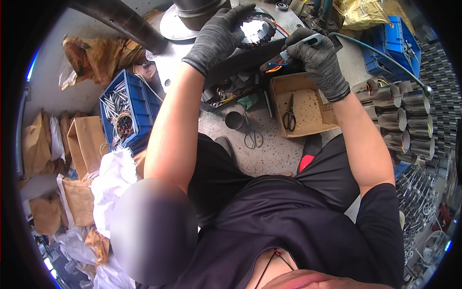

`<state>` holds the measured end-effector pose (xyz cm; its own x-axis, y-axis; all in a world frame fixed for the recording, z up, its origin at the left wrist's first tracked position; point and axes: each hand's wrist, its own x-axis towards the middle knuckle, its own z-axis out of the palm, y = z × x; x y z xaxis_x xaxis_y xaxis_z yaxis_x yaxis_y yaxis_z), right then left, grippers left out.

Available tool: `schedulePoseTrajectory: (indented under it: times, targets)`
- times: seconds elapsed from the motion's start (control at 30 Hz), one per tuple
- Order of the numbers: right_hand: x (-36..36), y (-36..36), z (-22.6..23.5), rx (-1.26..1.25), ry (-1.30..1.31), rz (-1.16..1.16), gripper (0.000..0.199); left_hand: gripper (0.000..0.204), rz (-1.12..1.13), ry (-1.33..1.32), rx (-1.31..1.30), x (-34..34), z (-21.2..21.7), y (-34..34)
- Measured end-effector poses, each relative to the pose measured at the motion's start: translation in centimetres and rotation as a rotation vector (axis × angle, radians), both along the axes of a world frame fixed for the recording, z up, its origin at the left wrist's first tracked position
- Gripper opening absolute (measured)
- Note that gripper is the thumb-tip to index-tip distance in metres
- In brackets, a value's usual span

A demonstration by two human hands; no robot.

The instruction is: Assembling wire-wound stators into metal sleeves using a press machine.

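Observation:
A dark knitted glove covers each hand. My left hand grips the left rim of a round motor stator, fingers over its far side and thumb on the near side. The stator has a bright silvery inside, a dark ring and coloured wires at its right, and it rests on the metal worktop. To its right, my right hand is closed round a teal-handled air blow gun with a hose running off to the right. Blue, red and yellow wires hang just below the gun's tip.
A black press column stands beyond my left hand. Below the worktop are a cardboard box holding scissors, and a metal cup. Blue bins flank the left, others the right, beside stacked metal sleeves.

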<state>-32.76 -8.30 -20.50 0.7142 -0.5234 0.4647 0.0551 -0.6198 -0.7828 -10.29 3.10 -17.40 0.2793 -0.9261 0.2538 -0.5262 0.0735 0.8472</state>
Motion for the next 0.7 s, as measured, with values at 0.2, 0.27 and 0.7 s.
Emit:
schedulePoseTrajectory:
  times: [0.2, 0.27, 0.7]
  targets:
    - [0.2, 0.8, 0.3, 0.296, -0.183, -0.012, 0.008, 0.075, 0.032, -0.015, 0.041, -0.6, 0.4, 0.0]
    - [0.3, 0.9, 0.2, 0.325, -0.216, -0.011, 0.009, 0.079, -0.053, 0.063, -0.05, 0.8, -1.2, -0.6]
    - [0.2, 1.0, 0.0, -0.175, -0.125, 0.106, 0.024, 0.064, 0.053, -0.495, -0.067, 1.5, -2.0, -0.6]
